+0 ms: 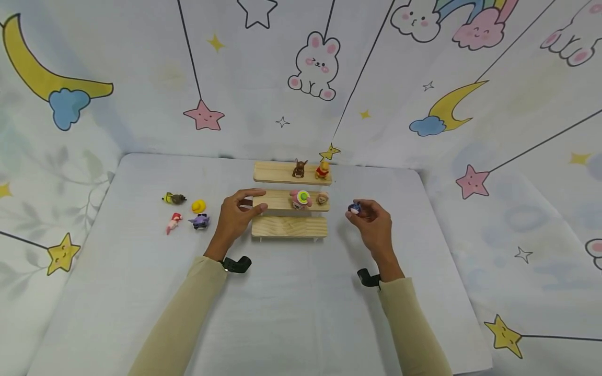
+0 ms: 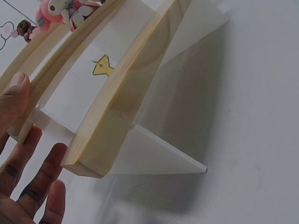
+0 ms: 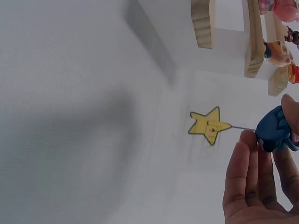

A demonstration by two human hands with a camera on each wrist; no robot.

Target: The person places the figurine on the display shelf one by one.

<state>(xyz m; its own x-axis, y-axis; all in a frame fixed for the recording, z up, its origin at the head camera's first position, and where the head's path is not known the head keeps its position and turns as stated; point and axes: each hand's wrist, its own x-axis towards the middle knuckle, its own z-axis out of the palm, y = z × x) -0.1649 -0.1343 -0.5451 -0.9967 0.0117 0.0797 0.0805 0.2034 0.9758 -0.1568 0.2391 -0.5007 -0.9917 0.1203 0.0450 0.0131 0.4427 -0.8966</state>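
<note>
Counter (image 1: 282,308) carried the tiered shelf (image 1: 289,227) | middle board (image 1: 277,200) sat pinched in the left hand (image 1: 236,214); I judged a tug could topple perched figurines (image 1: 300,199) | right hand (image 1: 376,224) pinched the blue figurine (image 1: 355,208) off the shelf's right end; slack fingers could drop it

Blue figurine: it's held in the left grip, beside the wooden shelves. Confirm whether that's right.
Not the left: the head view shows the right grip holding the blue figurine. It is indeed beside the wooden shelves.
</note>
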